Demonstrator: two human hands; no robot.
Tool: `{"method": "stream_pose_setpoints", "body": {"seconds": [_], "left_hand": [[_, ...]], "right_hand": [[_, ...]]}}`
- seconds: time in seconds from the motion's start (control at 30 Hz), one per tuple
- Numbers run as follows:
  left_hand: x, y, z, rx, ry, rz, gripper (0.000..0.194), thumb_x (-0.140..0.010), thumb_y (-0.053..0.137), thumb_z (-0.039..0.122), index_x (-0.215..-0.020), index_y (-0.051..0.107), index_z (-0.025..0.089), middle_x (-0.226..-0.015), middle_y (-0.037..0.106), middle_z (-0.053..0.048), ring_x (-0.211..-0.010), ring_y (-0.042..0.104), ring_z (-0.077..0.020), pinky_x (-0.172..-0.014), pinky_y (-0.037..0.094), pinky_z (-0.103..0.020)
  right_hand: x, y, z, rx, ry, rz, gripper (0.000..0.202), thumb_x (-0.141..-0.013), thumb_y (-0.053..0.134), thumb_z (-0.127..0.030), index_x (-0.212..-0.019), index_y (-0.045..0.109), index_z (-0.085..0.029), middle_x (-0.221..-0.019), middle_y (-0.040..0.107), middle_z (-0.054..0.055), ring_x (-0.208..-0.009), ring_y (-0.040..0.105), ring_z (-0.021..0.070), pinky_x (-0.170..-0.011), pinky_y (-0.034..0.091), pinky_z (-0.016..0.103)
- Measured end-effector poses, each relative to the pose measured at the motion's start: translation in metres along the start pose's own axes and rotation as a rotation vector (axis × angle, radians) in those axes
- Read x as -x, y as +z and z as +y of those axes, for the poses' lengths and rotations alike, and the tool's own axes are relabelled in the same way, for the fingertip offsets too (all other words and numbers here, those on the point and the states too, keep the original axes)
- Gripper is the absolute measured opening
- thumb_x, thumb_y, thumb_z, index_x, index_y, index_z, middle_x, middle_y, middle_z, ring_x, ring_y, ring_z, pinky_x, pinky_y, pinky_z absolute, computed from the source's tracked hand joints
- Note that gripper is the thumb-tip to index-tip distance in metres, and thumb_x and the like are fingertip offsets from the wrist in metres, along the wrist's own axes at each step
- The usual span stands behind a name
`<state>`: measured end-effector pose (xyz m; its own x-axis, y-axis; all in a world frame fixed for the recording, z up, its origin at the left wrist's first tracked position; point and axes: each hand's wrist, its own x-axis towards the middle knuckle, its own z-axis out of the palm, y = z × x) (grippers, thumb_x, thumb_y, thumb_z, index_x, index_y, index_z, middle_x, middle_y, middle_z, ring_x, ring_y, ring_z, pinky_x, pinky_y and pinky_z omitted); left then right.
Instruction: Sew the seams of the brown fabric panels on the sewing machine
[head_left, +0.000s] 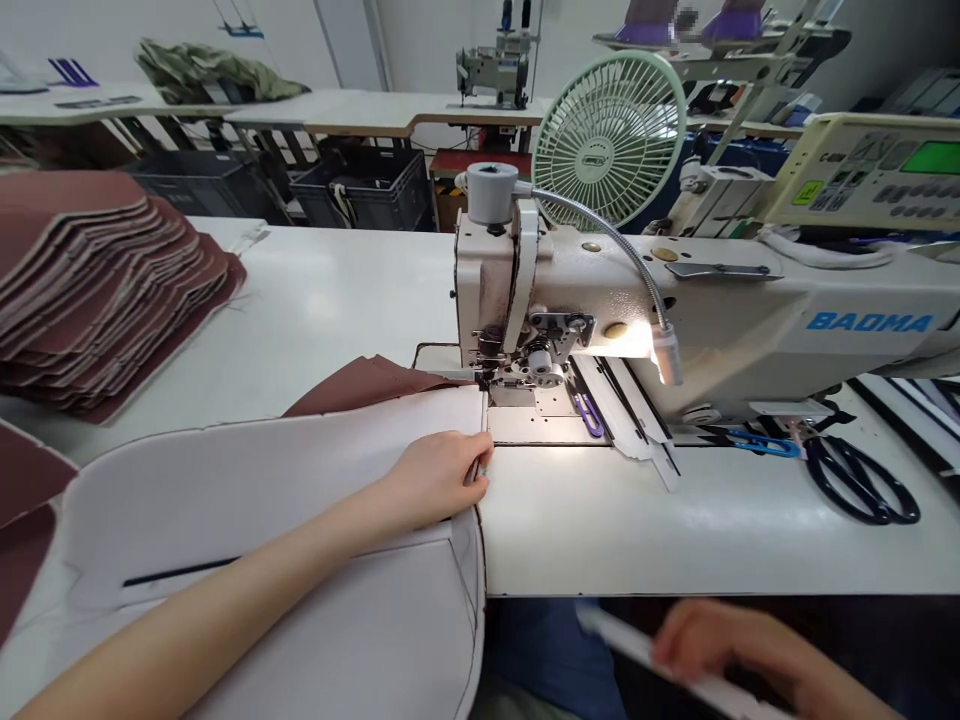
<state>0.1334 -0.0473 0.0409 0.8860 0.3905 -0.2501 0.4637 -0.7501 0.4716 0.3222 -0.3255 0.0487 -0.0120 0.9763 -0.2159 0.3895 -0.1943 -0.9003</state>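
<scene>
My left hand (450, 472) is closed on the right edge of a large white-backed panel (247, 455), just in front of the sewing machine's needle area. The panel has a dark trimmed edge and a black strip along its middle. Its far corner reaches the presser foot (484, 380), where brown material (360, 385) lies underneath. Below the table's front edge, my right hand (712, 640) grips a long white strip (622, 635); both are smeared by motion. The sewing machine (712, 310) stands above the panel, its small lamp (665, 355) lit.
A stack of brown panels (105, 290) rises at the left. Black-handled scissors (862, 480), blue thread snips (765, 443), purple snips (589, 410) and white strips (622, 400) lie right of the needle. Behind the machine stands a green fan (609, 140); grey crates (360, 185) sit beyond.
</scene>
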Motion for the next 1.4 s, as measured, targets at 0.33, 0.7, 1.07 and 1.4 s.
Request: {"method": "stream_pose_setpoints", "body": {"seconds": [0.33, 0.7, 1.07, 1.4], "left_hand": [[-0.001, 0.002, 0.004, -0.243, 0.027, 0.174, 0.014, -0.075, 0.052, 0.018, -0.063, 0.045, 0.019, -0.119, 0.058, -0.011, -0.107, 0.052, -0.0282, -0.083, 0.047, -0.041], [-0.005, -0.024, -0.025, 0.057, 0.046, 0.077, 0.017, -0.073, 0.044, 0.011, -0.062, 0.036, 0.021, -0.144, 0.046, -0.005, -0.123, 0.048, -0.0239, -0.098, 0.045, -0.04], [-0.008, -0.024, -0.019, -0.014, 0.064, 0.045, 0.017, -0.073, 0.044, 0.014, -0.064, 0.033, 0.021, -0.144, 0.047, -0.004, -0.121, 0.046, -0.0236, -0.098, 0.043, -0.039], [-0.017, -0.013, -0.03, -0.257, 0.164, 0.154, 0.029, -0.091, 0.039, 0.024, -0.115, 0.053, 0.018, -0.13, 0.058, -0.009, -0.127, 0.043, -0.0253, -0.104, 0.035, -0.045]], "right_hand": [[-0.156, 0.035, 0.007, 1.096, -0.783, 0.497, 0.028, -0.089, 0.045, -0.003, -0.096, 0.071, -0.01, -0.104, 0.072, 0.013, -0.101, 0.067, 0.0231, -0.077, 0.059, 0.032], [-0.185, 0.061, 0.009, 1.191, -0.806, 0.236, 0.03, -0.089, 0.046, -0.006, -0.113, 0.064, 0.001, -0.117, 0.065, 0.024, -0.109, 0.062, 0.0287, -0.077, 0.055, 0.037], [-0.192, 0.063, 0.008, 1.121, -0.779, 0.324, 0.03, -0.09, 0.047, -0.012, -0.108, 0.067, 0.002, -0.112, 0.067, 0.024, -0.107, 0.063, 0.031, -0.075, 0.054, 0.037], [-0.193, 0.057, 0.003, 1.06, -0.728, 0.24, 0.021, -0.087, 0.051, -0.01, -0.095, 0.069, -0.004, -0.103, 0.071, 0.019, -0.1, 0.065, 0.0294, -0.071, 0.053, 0.035]]}}
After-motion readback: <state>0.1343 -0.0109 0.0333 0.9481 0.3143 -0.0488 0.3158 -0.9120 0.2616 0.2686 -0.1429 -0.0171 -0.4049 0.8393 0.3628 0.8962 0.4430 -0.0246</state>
